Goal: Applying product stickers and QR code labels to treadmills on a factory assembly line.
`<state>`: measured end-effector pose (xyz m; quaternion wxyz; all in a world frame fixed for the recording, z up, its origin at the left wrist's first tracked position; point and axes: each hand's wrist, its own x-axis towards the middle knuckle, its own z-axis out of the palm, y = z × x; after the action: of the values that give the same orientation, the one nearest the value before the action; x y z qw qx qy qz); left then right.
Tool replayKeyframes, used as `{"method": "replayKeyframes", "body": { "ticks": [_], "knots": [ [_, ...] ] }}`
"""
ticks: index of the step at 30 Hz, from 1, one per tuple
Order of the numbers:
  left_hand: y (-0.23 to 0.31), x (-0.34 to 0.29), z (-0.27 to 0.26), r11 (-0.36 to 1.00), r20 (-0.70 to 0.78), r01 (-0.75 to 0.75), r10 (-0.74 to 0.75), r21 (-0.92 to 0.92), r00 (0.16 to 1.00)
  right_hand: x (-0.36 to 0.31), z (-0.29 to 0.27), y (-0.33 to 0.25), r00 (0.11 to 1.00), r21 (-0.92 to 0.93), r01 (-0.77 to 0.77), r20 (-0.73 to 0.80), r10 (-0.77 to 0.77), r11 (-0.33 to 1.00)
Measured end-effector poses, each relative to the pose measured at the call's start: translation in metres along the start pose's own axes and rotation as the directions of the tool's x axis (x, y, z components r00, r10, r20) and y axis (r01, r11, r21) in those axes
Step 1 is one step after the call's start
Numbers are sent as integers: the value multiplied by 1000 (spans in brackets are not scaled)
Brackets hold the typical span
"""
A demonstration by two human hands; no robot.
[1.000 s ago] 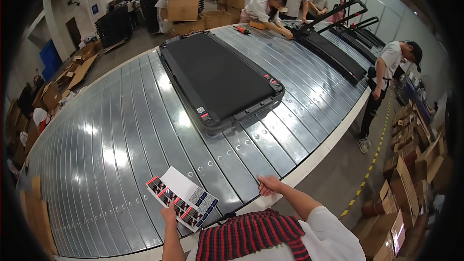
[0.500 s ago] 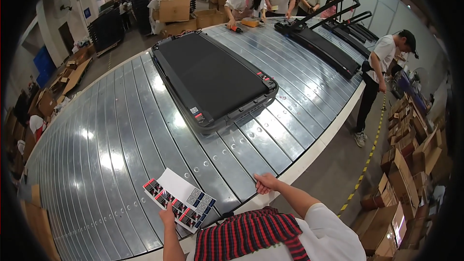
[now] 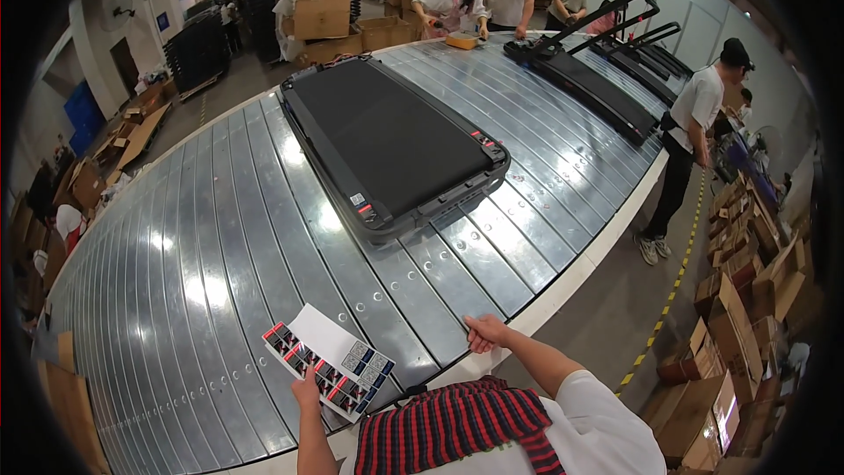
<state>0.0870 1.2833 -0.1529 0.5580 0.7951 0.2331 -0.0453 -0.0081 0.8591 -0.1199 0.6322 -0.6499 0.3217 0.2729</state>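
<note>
My left hand [image 3: 306, 387] is closed on sheets of printed stickers [image 3: 360, 380], with the thumb lying on top. Red and black labels and blue and white ones with square codes cover part of them; a blank white area [image 3: 323, 332] shows at the upper part. My right hand [image 3: 486, 333] is at the near edge of the metal slat conveyor [image 3: 264, 299], its fingers curled and nothing visible in them. Farther ahead, apart from both hands, a black treadmill deck [image 3: 387, 141] lies flat, with red and black labels at its near corners.
More treadmills with upright handles [image 3: 585, 79] stand at the far right of the conveyor. Several people work around the far end, near a yellow box [image 3: 462, 40]. One person [image 3: 694, 123] stands at the right side. Open cardboard boxes [image 3: 703, 396] crowd the right floor beside a yellow-black line.
My hands hold nearly the same positions. The person at the right has lifted and turned their head. At the far end, a co-worker's hand has risen off the conveyor with a tool.
</note>
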Motion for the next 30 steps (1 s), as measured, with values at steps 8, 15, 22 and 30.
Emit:
{"method": "replayKeyframes", "body": {
  "ticks": [8,15,22,30],
  "knots": [
    [11,-7,5,1000,-34,-16,17,16,999,3,-4,5,1000,18,4,17,-4,1000],
    [9,-5,7,999,-44,-34,36,36,998,1,-4,4,1000,3,1,5,-1,1000],
    [-1,2,5,1000,-34,-15,15,18,999,4,-4,6,1000,-7,4,3,-4,1000],
    [3,-2,5,1000,-28,-21,21,-8,999,5,-4,5,1000,-8,-2,0,2,1000]
  ]
}}
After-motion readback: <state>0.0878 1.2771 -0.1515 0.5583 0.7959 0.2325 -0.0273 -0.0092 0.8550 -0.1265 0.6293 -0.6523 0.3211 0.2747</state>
